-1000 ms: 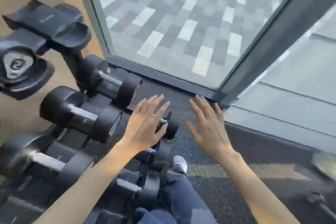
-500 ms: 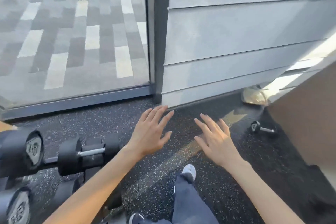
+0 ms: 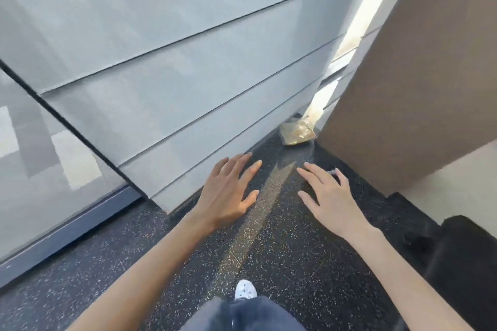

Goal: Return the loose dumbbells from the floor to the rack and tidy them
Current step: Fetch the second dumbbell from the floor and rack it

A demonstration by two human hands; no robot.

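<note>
Hovering above a dark speckled floor, the left hand and right hand are held apart, fingers straight and spread, gripping nothing. A dumbbell lies on the floor behind the right fingers; only a bit of its silver handle shows. A grey wall stands beyond.

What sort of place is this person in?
Probably a gym, though that is a guess: the floor is black speckled rubber matting, a big window reaches down to it, and a bit of metal bar, perhaps a small dumbbell, shows beyond the right hand.
</note>
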